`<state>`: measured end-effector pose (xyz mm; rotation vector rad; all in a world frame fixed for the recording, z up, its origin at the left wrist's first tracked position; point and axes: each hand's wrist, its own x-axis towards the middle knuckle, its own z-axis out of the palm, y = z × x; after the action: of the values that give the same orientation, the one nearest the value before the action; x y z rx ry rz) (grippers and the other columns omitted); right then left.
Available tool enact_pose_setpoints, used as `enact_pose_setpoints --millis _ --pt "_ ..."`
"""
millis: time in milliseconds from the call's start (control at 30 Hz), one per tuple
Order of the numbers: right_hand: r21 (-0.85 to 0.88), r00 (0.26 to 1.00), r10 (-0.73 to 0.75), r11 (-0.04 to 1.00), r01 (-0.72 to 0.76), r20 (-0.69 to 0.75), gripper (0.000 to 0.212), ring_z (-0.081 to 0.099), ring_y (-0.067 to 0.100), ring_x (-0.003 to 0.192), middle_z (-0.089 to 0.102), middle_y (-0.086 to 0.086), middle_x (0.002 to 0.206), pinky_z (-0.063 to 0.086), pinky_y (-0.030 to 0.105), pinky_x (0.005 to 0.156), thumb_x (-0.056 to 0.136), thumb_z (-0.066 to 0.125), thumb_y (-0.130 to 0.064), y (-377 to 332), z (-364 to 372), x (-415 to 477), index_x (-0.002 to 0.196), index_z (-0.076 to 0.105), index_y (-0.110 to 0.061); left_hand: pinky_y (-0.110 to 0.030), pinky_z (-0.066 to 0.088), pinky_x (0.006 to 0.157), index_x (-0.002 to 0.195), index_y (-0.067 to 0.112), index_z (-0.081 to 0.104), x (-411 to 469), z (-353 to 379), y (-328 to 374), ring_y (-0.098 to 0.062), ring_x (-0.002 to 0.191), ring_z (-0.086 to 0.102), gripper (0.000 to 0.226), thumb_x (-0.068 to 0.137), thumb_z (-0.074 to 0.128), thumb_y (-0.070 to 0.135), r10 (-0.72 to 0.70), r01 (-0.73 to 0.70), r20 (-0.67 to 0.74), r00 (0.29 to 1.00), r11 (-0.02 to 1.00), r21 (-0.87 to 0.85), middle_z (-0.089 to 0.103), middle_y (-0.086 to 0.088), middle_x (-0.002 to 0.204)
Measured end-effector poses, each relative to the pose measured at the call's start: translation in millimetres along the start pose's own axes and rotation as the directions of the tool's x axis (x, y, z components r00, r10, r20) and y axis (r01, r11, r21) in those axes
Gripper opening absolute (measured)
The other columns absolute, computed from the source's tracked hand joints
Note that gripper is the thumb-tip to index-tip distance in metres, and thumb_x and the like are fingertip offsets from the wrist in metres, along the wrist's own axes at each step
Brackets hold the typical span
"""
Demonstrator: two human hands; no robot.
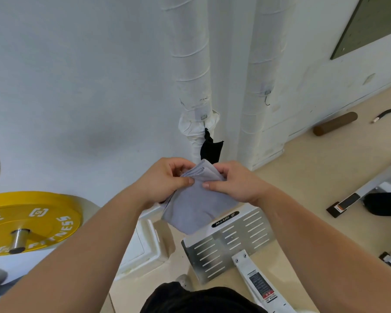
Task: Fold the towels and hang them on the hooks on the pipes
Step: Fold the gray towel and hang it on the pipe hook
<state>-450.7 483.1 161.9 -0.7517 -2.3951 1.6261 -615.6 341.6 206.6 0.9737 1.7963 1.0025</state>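
Grey towel [196, 206], one, in left hand [165, 179], right hand [237, 184]; black towel [210, 149], one.

place: gym | evidence: yellow weight plate [29, 222] on a bar; slotted metal machine footplate [230, 242]; wrapped wall pipes [190, 64]

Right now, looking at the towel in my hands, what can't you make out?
Head view only.
- Grey towel: its upper edge is partly hidden under the left hand and right hand.
- Black cloth hanging on the left pipe: lower end hidden behind the towel.
- Hook on the right pipe: too small for detail.
- Yellow weight plate: cut off at the left edge.
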Motion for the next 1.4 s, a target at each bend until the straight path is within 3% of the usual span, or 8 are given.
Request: enact_pose_setpoints --millis 167,267,433,633,733,1000,1167,1400 --pt "0.296 0.991 0.111 0.951 -0.083 -0.080 0.019 0.072 0.019 0.091 0.075 0.014 0.105 0.057 0.034 0.082 0.093 0.072 -0.018 -10.7 28.3 10.7 0.110 0.073 -0.009 -0.042 0.060 0.082 0.110 0.025 0.072 6.0 -34.1 -42.9 -0.013 0.084 0.073 0.040 0.074 0.090 0.022 -0.138 0.131 -0.094 0.986 0.989 -0.074 0.075 -0.008 0.100" --pt "0.457 0.959 0.250 0.874 -0.165 -0.131 0.021 0.071 0.025 0.101 0.074 0.015 0.113 0.056 0.038 0.090 0.095 0.068 -0.019 -18.7 44.8 15.9 0.114 0.072 -0.009 -0.049 0.055 0.093 0.116 0.015 0.070 0.2 -46.7 -80.9 -0.029 0.105 0.072 0.066 0.056 0.093 0.028 -0.213 0.185 -0.023 0.977 0.895 -0.407 0.074 -0.015 0.116" --pt "0.636 0.910 0.384 0.744 -0.207 -0.153 0.025 0.069 0.028 0.111 0.072 0.015 0.120 0.054 0.044 0.099 0.098 0.064 -0.020 -33.9 72.3 19.9 0.119 0.070 -0.008 -0.038 0.057 0.078 0.128 0.017 0.063 -0.7 -50.0 -109.5 -0.033 0.107 0.068 0.049 0.082 0.075 0.005 -0.196 0.190 0.075 0.978 0.672 -0.716 0.074 -0.014 0.118" --pt "0.600 0.803 0.540 0.738 -0.309 -0.250 0.055 0.072 0.027 0.095 0.072 0.012 0.115 0.060 0.043 0.081 0.096 0.066 -0.017 -32.8 99.9 27.3 0.133 0.037 -0.045 -0.050 0.060 0.082 0.142 0.048 0.039 -0.4 -63.0 -108.6 -0.026 0.097 0.072 0.069 0.091 0.071 0.015 -0.257 0.081 -0.273 0.927 0.849 -0.522 0.072 -0.005 0.107" --pt "0.493 0.880 0.406 0.834 -0.247 -0.246 0.063 0.068 0.024 0.091 0.069 0.017 0.108 0.056 0.043 0.081 0.093 0.063 -0.003 -35.2 113.7 27.5 0.129 0.046 -0.052 -0.046 0.062 0.078 0.121 0.063 0.046 -3.1 -68.3 -113.2 -0.028 0.092 0.072 0.055 0.092 0.068 0.021 -0.173 -0.005 -0.362 0.916 0.897 -0.442 0.073 -0.011 0.100" --pt "0.274 0.855 0.353 0.926 -0.260 -0.380 0.042 0.065 0.019 0.100 0.068 0.009 0.118 0.056 0.041 0.092 0.092 0.063 -0.007 -48.9 121.3 49.8 0.118 0.070 -0.040 -0.035 0.054 0.067 0.125 0.056 0.054 -4.7 -92.9 -137.5 -0.019 0.102 0.065 0.073 0.074 0.082 0.011 0.029 -0.063 -0.108 0.994 0.944 -0.323 0.057 0.006 0.122" --pt "0.042 0.934 0.320 0.947 -0.318 -0.161 0.086 0.060 0.012 0.114 0.057 -0.006 0.133 0.056 0.027 0.089 0.073 0.087 -0.011 -63.1 110.9 66.4 0.148 0.047 -0.027 -0.032 0.047 0.097 0.137 0.044 0.051 9.5 -102.1 -144.8 -0.019 0.118 0.054 0.083 0.068 0.086 0.013 0.100 -0.094 -0.153 0.983 0.995 0.044 0.049 0.003 0.126" --pt "-0.351 0.953 0.300 0.890 -0.291 -0.030 0.099 0.051 0.020 0.124 0.047 -0.002 0.140 0.048 0.041 0.103 0.061 0.089 -0.027 -42.9 85.0 100.0 0.148 0.043 -0.032 -0.026 0.044 0.097 0.141 0.026 0.056 35.6 -110.6 -134.9 -0.016 0.118 0.057 0.084 0.064 0.091 0.025 0.110 -0.069 -0.233 0.966 0.982 0.178 0.062 0.005 0.131"
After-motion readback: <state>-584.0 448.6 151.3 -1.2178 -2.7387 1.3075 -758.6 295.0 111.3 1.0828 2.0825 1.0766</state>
